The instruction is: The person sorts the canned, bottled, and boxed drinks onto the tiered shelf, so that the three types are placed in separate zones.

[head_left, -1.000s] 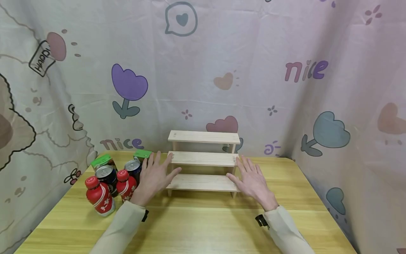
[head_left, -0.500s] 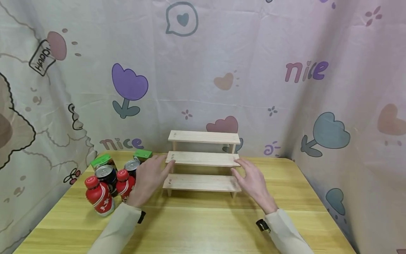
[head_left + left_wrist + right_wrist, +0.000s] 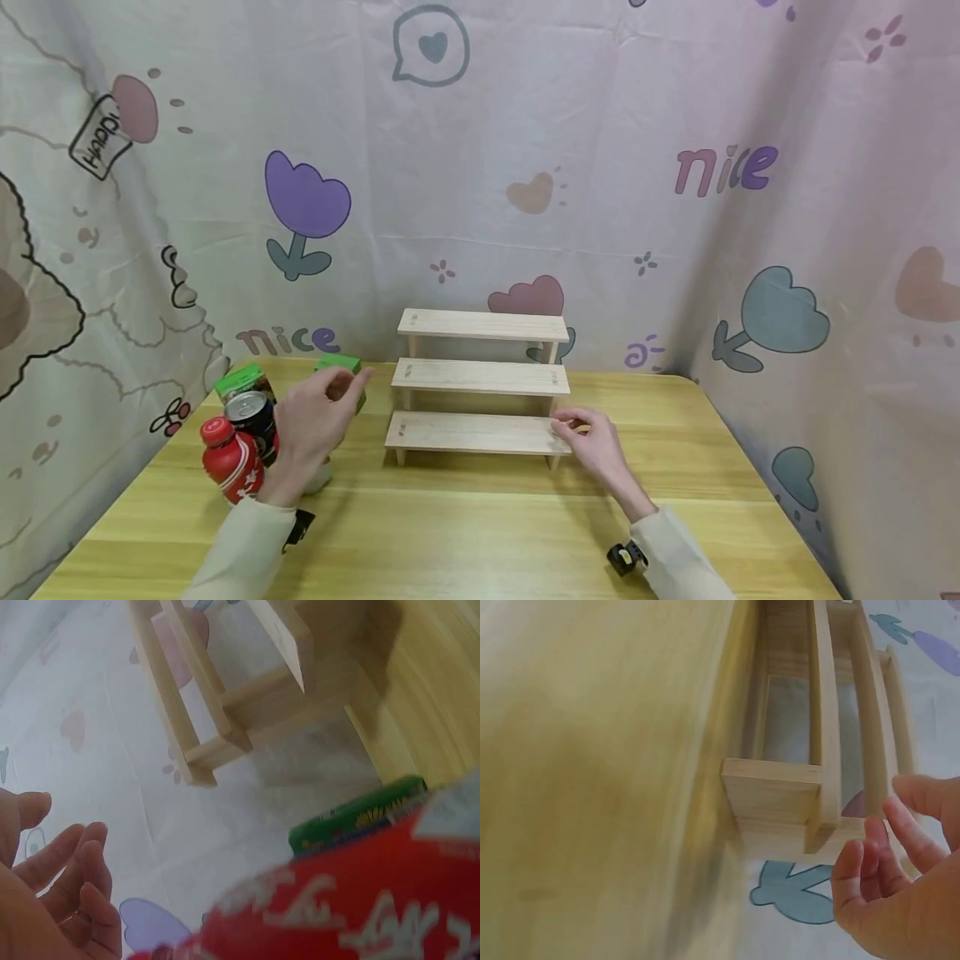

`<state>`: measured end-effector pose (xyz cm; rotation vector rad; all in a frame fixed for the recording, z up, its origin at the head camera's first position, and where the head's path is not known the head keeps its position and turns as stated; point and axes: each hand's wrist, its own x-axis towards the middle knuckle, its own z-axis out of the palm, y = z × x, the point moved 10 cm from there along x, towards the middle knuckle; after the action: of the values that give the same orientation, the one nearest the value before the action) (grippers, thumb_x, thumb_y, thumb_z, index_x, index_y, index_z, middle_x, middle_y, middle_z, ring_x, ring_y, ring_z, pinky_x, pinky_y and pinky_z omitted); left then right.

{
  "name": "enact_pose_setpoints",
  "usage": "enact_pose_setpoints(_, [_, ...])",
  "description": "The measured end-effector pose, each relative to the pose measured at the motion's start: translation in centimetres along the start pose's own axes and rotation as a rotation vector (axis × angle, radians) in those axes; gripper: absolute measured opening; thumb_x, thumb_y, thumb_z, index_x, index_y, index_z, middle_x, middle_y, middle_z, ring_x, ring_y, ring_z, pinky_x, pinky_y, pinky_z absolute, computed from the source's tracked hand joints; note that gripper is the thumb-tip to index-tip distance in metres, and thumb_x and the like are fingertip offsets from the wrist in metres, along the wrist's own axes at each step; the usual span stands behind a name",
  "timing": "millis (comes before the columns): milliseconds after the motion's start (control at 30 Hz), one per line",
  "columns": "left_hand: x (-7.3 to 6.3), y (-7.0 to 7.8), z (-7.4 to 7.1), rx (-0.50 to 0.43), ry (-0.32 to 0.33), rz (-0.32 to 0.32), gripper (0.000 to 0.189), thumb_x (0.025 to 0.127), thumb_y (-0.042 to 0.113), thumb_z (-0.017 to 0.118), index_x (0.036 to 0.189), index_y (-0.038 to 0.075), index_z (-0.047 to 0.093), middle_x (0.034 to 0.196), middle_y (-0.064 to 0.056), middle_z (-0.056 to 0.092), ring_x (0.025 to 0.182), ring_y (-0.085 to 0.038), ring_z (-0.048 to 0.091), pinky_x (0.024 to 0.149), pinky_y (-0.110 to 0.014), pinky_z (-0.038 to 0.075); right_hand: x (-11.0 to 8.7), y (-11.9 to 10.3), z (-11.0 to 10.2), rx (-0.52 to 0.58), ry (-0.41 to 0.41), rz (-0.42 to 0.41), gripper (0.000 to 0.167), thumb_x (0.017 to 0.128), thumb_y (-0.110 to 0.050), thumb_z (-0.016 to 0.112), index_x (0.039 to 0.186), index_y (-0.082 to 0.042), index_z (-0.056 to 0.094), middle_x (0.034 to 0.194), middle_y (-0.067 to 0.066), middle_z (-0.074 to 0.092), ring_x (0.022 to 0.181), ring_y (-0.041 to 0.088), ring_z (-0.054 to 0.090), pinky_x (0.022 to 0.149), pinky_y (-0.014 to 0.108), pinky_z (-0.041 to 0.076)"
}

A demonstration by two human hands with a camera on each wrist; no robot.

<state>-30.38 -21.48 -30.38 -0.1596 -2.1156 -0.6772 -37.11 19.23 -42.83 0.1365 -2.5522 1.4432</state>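
Note:
A three-tier wooden step shelf stands at the middle of the table with bare boards. My left hand hovers over the group of drinks at the left, its fingers loosely bent and holding nothing. Beneath it, a second red bottle is mostly hidden, only its pale base showing. In the left wrist view a red bottle with white marks looms close beside the hand. My right hand is by the shelf's right end, fingers loosely curled around nothing; whether its fingertips touch the wood I cannot tell.
Another red bottle stands at the left front, with a dark can behind it. Two green-topped cartons, one left and one right, are farther back. A patterned curtain hangs behind the wooden table.
Both hands have left the shelf's sides. The left one has moved left over the drinks, while the right one has come down nearer the lowest board. The lower boards' left ends are now uncovered.

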Motion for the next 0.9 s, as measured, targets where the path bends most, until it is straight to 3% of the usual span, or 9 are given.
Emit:
enact_pose_setpoints(100, [0.0, -0.2, -1.0, 0.003, 0.015, 0.012, 0.021, 0.085, 0.034, 0.076, 0.077, 0.015, 0.072, 0.067, -0.002, 0.068, 0.060, -0.018, 0.060, 0.053, -0.032, 0.042, 0.0, 0.9, 0.3, 0.063, -0.041, 0.030, 0.021, 0.086, -0.014, 0.075, 0.107, -0.009, 0.074, 0.116, 0.010, 0.068, 0.100, 0.021, 0.062, 0.075, 0.020, 0.053])
enact_pose_setpoints(200, [-0.1, -0.8, -1.6, -0.016, 0.004, 0.000, 0.021, 0.083, 0.030, 0.079, 0.082, 0.010, 0.074, 0.078, -0.008, 0.072, 0.074, -0.025, 0.062, 0.067, -0.041, 0.045, -0.1, 1.8, 0.7, 0.131, -0.083, 0.057, 0.025, 0.085, -0.011, 0.075, 0.110, -0.006, 0.072, 0.124, 0.014, 0.064, 0.108, 0.027, 0.062, 0.084, 0.027, 0.056])
enact_pose_setpoints(300, [-0.4, -2.0, -2.1, -0.063, -0.025, -0.042, 0.022, 0.082, 0.026, 0.079, 0.089, 0.006, 0.075, 0.090, -0.014, 0.074, 0.088, -0.031, 0.060, 0.078, -0.044, 0.041, -0.2, 2.6, 0.9, 0.144, -0.089, 0.097, 0.028, 0.084, -0.010, 0.076, 0.112, -0.007, 0.072, 0.125, 0.014, 0.064, 0.111, 0.029, 0.061, 0.092, 0.035, 0.054])
enact_pose_setpoints(500, [-1.8, -5.0, -2.2, -0.122, -0.151, -0.240, 0.030, 0.087, 0.032, 0.076, 0.108, 0.010, 0.073, 0.109, -0.010, 0.070, 0.099, -0.019, 0.056, 0.078, -0.026, 0.039, -0.3, 3.2, 1.0, 0.120, -0.059, 0.135, 0.033, 0.082, -0.010, 0.077, 0.114, -0.007, 0.071, 0.125, 0.014, 0.063, 0.111, 0.032, 0.062, 0.092, 0.038, 0.054])
enact_pose_setpoints(600, [-2.6, -5.8, -2.0, -0.111, -0.230, -0.286, 0.040, 0.087, 0.034, 0.075, 0.120, 0.013, 0.068, 0.116, -0.011, 0.068, 0.103, -0.020, 0.057, 0.073, -0.020, 0.043, -0.3, 3.5, 1.2, 0.151, -0.061, 0.155, 0.031, 0.084, -0.009, 0.076, 0.114, -0.004, 0.070, 0.124, 0.017, 0.063, 0.111, 0.035, 0.063, 0.085, 0.034, 0.057])
enact_pose_setpoints(733, [-3.4, -6.0, -1.5, -0.108, -0.317, -0.282, 0.052, 0.086, 0.031, 0.076, 0.132, 0.013, 0.058, 0.126, -0.017, 0.062, 0.112, -0.034, 0.058, 0.081, -0.041, 0.049, -0.4, 4.1, 1.7, 0.230, -0.091, 0.195, 0.034, 0.085, -0.008, 0.075, 0.118, -0.001, 0.068, 0.119, 0.021, 0.066, 0.104, 0.032, 0.067, 0.079, 0.033, 0.059])
enact_pose_setpoints(833, [-4.1, -6.4, -1.3, -0.113, -0.382, -0.318, 0.065, 0.086, 0.029, 0.076, 0.141, 0.012, 0.047, 0.132, -0.023, 0.056, 0.118, -0.043, 0.053, 0.084, -0.058, 0.046, -0.5, 4.5, 2.2, 0.308, -0.116, 0.229, 0.040, 0.085, -0.005, 0.074, 0.123, 0.001, 0.064, 0.114, 0.023, 0.067, 0.093, 0.025, 0.069, 0.076, 0.036, 0.060])
enact_pose_setpoints(900, [-4.5, -6.7, -1.1, -0.113, -0.425, -0.352, 0.074, 0.086, 0.028, 0.077, 0.147, 0.012, 0.038, 0.134, -0.027, 0.053, 0.118, -0.047, 0.052, 0.084, -0.063, 0.046, -0.6, 4.7, 2.4, 0.348, -0.124, 0.254, 0.041, 0.085, -0.004, 0.074, 0.125, 0.002, 0.063, 0.111, 0.023, 0.068, 0.087, 0.022, 0.070, 0.075, 0.038, 0.060])
